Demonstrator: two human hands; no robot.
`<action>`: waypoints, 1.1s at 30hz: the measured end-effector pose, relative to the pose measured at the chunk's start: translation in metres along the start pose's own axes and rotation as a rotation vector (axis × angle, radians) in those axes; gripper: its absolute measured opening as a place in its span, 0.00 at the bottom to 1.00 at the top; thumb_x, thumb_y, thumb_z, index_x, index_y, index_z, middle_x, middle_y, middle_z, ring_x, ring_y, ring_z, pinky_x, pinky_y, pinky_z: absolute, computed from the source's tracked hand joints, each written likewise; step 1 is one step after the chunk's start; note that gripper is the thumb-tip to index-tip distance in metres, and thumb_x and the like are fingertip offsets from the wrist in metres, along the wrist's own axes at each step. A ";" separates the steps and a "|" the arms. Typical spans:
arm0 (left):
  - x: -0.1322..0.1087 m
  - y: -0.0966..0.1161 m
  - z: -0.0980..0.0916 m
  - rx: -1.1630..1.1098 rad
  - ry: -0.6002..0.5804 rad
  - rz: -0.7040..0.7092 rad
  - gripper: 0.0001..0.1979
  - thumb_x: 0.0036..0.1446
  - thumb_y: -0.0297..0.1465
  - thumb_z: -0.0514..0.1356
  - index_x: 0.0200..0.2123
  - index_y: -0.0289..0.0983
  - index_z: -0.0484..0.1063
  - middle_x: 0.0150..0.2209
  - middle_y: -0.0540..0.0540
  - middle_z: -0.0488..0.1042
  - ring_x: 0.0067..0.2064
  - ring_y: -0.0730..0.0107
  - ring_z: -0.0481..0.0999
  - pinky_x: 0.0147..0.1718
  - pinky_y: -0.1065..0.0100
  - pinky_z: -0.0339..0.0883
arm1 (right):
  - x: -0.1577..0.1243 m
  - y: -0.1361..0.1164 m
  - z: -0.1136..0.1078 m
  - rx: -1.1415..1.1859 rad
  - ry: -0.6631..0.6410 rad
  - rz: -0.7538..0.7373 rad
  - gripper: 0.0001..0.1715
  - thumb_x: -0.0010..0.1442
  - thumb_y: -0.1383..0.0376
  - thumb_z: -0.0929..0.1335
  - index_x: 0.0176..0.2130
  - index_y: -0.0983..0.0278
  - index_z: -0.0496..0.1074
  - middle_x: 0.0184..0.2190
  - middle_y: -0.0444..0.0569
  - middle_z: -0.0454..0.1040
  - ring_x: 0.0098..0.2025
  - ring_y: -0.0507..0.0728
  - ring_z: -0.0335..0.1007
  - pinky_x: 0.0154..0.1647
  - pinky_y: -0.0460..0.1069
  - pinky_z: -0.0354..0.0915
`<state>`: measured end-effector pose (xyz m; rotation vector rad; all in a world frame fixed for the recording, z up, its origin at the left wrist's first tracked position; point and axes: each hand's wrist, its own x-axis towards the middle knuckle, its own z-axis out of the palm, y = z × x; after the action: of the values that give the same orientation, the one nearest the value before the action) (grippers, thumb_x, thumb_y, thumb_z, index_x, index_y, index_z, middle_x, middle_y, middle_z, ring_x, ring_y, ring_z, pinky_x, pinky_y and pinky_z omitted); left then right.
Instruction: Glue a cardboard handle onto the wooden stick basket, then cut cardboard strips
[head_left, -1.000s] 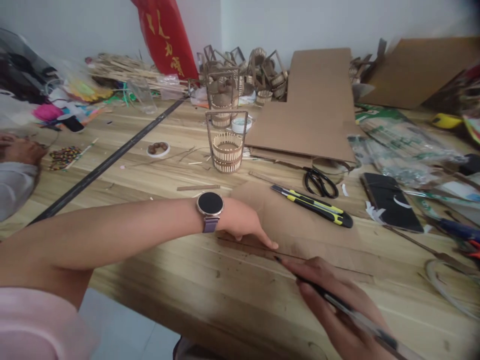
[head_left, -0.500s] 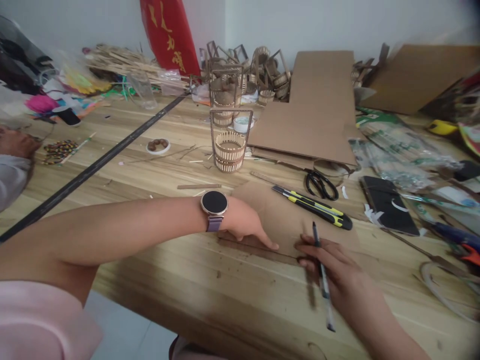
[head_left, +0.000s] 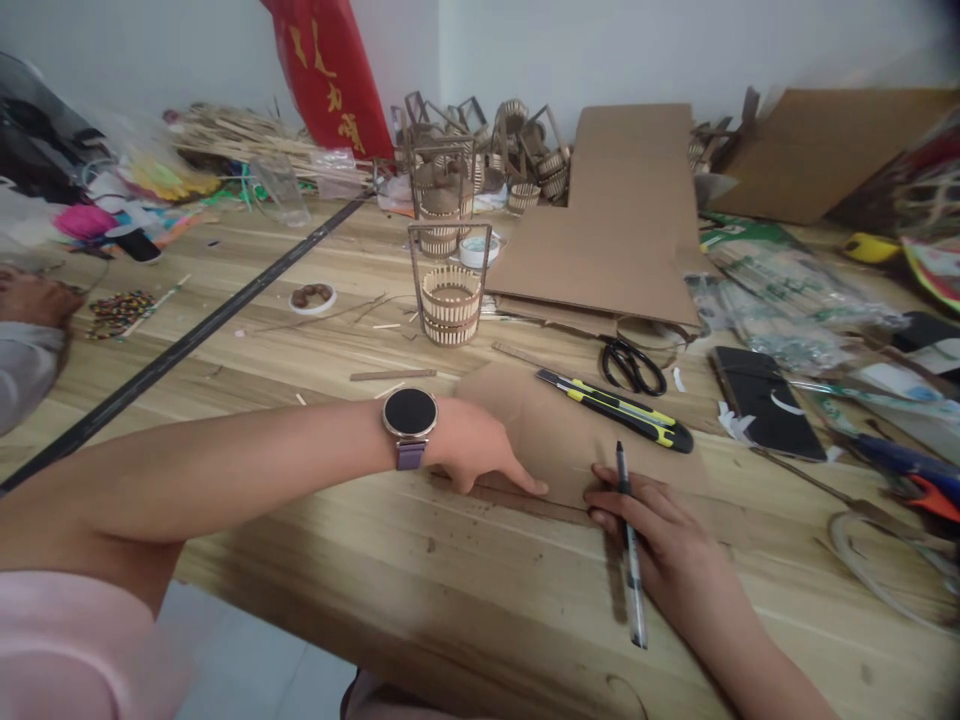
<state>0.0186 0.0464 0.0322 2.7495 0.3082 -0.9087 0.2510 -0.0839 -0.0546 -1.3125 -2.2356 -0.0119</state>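
My left hand [head_left: 480,445], with a watch [head_left: 410,412] on its wrist, lies on a piece of brown cardboard [head_left: 551,435]. One of its digits stretches out along the cardboard's front edge, and nothing is in its grip. My right hand [head_left: 675,525] holds a pen [head_left: 634,580] across its fingers, the dark end pointing away from me. Its fingertips touch the cardboard near the right end of that edge. A yellow-and-black utility knife [head_left: 615,408] rests on the cardboard just beyond both hands. Past it are black scissors [head_left: 634,366].
Small wooden-slat buckets with tall handles, one at front [head_left: 450,305], stand mid-table. A large cardboard sheet [head_left: 600,240] lies behind. At right are a phone [head_left: 766,402] and bagged sticks [head_left: 780,275]. A black strip [head_left: 225,315] crosses the left; another person's hand [head_left: 34,297] is beyond.
The pen in my right hand has turned slightly more upright. Both hands keep their places at the cardboard; the whole view has shifted a little.
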 end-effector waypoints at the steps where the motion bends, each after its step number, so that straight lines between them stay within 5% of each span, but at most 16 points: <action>1: 0.000 0.000 0.001 -0.002 0.008 0.000 0.44 0.52 0.24 0.62 0.66 0.61 0.50 0.32 0.51 0.77 0.30 0.63 0.72 0.24 0.69 0.55 | 0.000 0.000 0.000 0.001 -0.001 -0.002 0.08 0.64 0.66 0.65 0.40 0.59 0.74 0.45 0.53 0.78 0.47 0.60 0.74 0.42 0.53 0.72; 19: 0.000 -0.001 0.002 -0.068 0.055 0.012 0.44 0.48 0.23 0.65 0.64 0.59 0.56 0.25 0.52 0.74 0.28 0.64 0.71 0.24 0.70 0.56 | -0.002 0.001 0.002 0.013 -0.001 0.027 0.10 0.63 0.66 0.65 0.41 0.58 0.76 0.47 0.53 0.79 0.49 0.62 0.75 0.42 0.55 0.74; 27: 0.001 0.003 -0.007 -0.081 -0.021 -0.071 0.47 0.48 0.14 0.57 0.62 0.65 0.55 0.27 0.52 0.74 0.24 0.68 0.67 0.24 0.71 0.55 | -0.001 0.000 0.001 0.012 0.001 0.029 0.09 0.64 0.66 0.65 0.41 0.57 0.76 0.46 0.52 0.79 0.49 0.61 0.75 0.43 0.55 0.73; 33: 0.005 -0.007 0.007 -0.150 0.000 -0.060 0.41 0.53 0.16 0.56 0.61 0.64 0.59 0.28 0.52 0.75 0.25 0.70 0.67 0.26 0.71 0.54 | -0.004 0.003 0.000 0.043 -0.021 0.061 0.12 0.65 0.63 0.64 0.46 0.58 0.74 0.47 0.52 0.79 0.49 0.61 0.76 0.45 0.55 0.74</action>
<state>0.0166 0.0516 0.0232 2.6160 0.4427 -0.8633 0.2550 -0.0850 -0.0576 -1.3634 -2.1998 0.0722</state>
